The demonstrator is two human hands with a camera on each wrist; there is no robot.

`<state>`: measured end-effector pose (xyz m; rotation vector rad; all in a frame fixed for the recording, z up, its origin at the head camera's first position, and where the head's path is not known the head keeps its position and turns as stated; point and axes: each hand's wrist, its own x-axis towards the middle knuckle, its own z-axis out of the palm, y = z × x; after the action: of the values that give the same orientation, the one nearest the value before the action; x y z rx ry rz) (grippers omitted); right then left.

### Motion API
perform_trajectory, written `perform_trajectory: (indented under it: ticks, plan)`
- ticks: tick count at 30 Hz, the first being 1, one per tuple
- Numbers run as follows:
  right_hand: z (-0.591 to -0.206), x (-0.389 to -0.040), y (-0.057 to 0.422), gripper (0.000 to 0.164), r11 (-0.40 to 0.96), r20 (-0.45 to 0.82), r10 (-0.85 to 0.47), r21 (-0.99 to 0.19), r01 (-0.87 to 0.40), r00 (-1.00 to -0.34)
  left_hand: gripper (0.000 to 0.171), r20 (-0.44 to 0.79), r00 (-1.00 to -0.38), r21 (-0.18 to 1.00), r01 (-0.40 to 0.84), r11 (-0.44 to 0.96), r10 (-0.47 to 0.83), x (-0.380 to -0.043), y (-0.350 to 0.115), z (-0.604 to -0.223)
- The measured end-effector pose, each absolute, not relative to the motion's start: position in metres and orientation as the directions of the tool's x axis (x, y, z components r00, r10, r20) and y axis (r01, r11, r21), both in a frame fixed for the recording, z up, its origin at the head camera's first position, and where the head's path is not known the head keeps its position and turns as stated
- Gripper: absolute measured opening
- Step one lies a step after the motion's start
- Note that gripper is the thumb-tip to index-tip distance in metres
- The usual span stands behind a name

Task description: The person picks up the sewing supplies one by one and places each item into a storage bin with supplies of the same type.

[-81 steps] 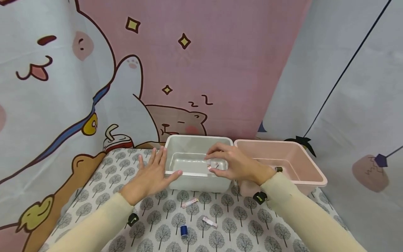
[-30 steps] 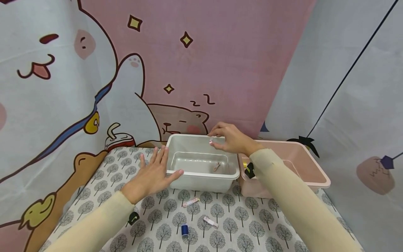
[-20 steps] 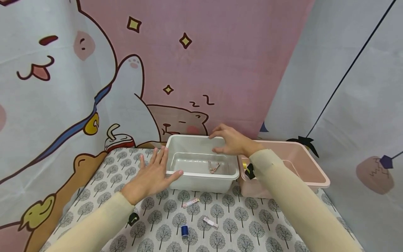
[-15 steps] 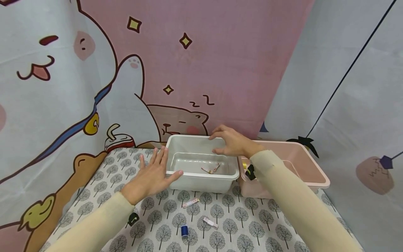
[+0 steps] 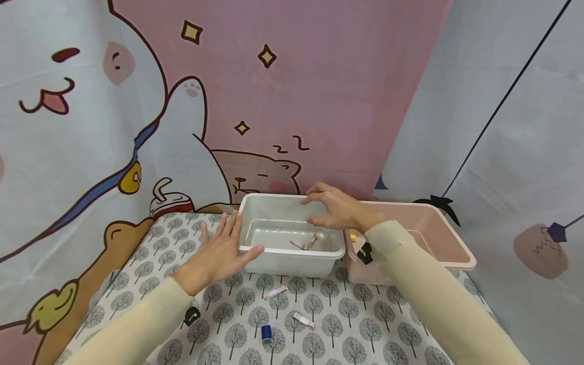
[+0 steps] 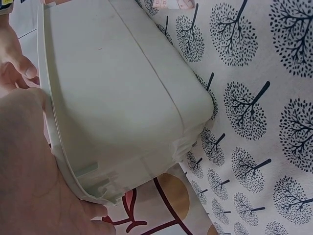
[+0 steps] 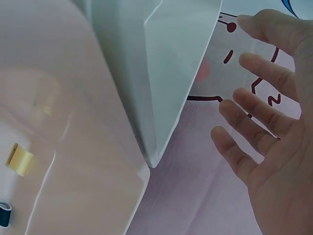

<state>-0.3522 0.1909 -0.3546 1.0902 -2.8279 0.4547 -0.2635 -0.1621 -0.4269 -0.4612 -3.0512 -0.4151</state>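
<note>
1. Cloth with a tree print [image 5: 365, 352]: we find it beneath and in front of the white bin [image 5: 292, 264].
2. Pink bin [image 5: 431, 225]: just right of the white bin. Our right wrist view shows a dark spool [image 7: 5, 214] inside, which we cannot make out in the head view.
3. Left hand [image 5: 214, 259]: at the white bin's left front corner, fingers straight; our left wrist view shows it against the rim.
4. Right hand [image 5: 339, 208]: over the white bin's right end, fingers wide, holding nothing; one second ago we saw it pinching a small piece.
5. Two pink pieces [image 5: 312, 242]: inside the white bin, near its front, below the right hand; earlier we counted one there.
6. Blue spool [image 5: 266, 333]: in front of the white bin.
</note>
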Motion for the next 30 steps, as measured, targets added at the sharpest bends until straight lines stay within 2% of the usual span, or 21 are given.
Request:
perform_trajectory:
  ticks: [19, 30]
  plan:
    - [-0.354, -0.316, 0.192, 0.054, 0.653, 0.182, -0.678, -0.297, -0.697, -0.712, 0.125, 0.066, -0.956, 0.263, 0.292, 0.92, 0.284, -0.263, -0.163, -0.429]
    - [-0.362, -0.296, 0.195, 0.052, 0.628, 0.244, -0.698, -0.244, -0.739, -0.673, 0.125, 0.073, -0.955, 0.257, 0.295, 0.92, 0.286, -0.264, -0.163, -0.429]
